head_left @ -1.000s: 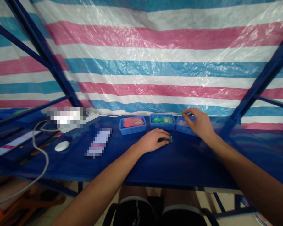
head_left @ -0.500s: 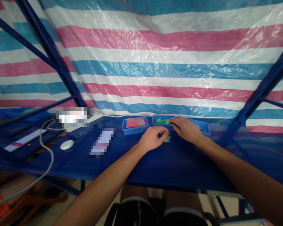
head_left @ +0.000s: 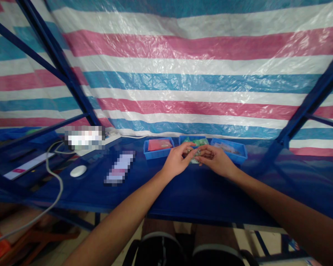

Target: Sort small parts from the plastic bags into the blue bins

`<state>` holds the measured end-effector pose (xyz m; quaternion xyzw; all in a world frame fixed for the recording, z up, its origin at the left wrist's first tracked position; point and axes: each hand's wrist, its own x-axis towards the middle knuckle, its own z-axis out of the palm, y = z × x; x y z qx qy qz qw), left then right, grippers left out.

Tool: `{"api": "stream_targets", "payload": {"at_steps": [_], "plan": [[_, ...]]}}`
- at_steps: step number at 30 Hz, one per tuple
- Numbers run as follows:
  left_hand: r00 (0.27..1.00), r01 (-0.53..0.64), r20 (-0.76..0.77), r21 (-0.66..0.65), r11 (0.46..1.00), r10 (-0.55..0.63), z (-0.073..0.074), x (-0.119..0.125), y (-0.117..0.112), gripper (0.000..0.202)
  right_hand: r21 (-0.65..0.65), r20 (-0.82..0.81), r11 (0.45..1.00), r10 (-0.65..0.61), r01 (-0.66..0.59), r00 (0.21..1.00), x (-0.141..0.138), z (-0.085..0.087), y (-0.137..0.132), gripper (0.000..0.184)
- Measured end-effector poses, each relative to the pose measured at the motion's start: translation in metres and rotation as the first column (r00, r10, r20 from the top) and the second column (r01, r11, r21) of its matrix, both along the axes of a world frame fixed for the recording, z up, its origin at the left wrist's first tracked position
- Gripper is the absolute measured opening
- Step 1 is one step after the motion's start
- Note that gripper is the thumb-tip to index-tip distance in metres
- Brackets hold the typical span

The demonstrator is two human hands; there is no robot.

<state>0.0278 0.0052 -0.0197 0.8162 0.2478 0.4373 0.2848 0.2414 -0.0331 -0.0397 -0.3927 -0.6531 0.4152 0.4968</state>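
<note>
My left hand [head_left: 176,160] and my right hand [head_left: 215,159] meet at the middle of the blue table, fingertips closed around a small green and silver packet [head_left: 195,157]. Much of the packet is hidden by my fingers, so its exact shape is unclear. Just behind my hands stand several blue plastic bins. The left bin [head_left: 145,152] holds red packets, the middle bin [head_left: 192,137] holds green packets, and the right bin [head_left: 237,155] holds pale, clear-looking packets.
A white mouse [head_left: 78,171] and its grey cable lie to the left, beside a pixelated flat object [head_left: 119,168] and a power strip [head_left: 111,136]. A striped tarp [head_left: 183,77] on blue metal poles rises behind the table.
My right hand has moved left from above the bins to the packet. My left hand has closed in, and both hands now meet around the packet.
</note>
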Motion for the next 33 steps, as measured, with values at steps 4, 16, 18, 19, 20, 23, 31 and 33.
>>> {"api": "stream_targets", "payload": {"at_steps": [4, 16, 18, 19, 20, 23, 31, 33], "plan": [[1.000, 0.011, -0.013, -0.067, 0.998, -0.012, -0.003, 0.000, 0.002, 0.042, -0.006, -0.079, 0.999, -0.043, 0.042, 0.996, 0.002, 0.000, 0.004, 0.038], [0.975, 0.114, 0.217, -0.318, 0.941, -0.045, -0.011, 0.003, 0.013, 0.055, 0.504, 0.290, 0.862, -0.225, 0.052, 0.930, 0.004, 0.015, -0.011, 0.043], [0.974, 0.139, 0.217, -0.344, 0.929, -0.066, -0.013, 0.002, 0.017, 0.055, 0.593, 0.385, 0.804, -0.255, -0.027, 0.887, 0.005, 0.019, -0.011, 0.043], [0.976, 0.147, 0.205, -0.361, 0.921, -0.075, -0.014, 0.002, 0.019, 0.055, 0.619, 0.409, 0.784, -0.266, -0.051, 0.873, 0.006, 0.019, -0.010, 0.040], [0.978, 0.155, 0.188, -0.386, 0.909, -0.087, -0.015, 0.001, 0.021, 0.056, 0.635, 0.418, 0.769, -0.271, -0.066, 0.867, 0.006, 0.019, -0.009, 0.034], [0.980, 0.188, 0.150, -0.492, 0.850, -0.130, -0.015, 0.002, 0.024, 0.062, 0.627, 0.413, 0.776, -0.263, -0.063, 0.872, 0.008, 0.015, -0.006, 0.018], [0.996, 0.054, -0.043, -0.432, 0.900, -0.081, -0.001, 0.000, 0.006, 0.072, 0.212, 0.208, 0.958, -0.237, 0.193, 0.949, 0.012, 0.006, 0.000, 0.030], [0.988, -0.013, -0.152, -0.261, 0.965, -0.028, 0.001, -0.003, 0.003, 0.060, 0.107, 0.119, 0.977, -0.196, 0.184, 0.973, 0.012, 0.006, 0.002, 0.033]]}}
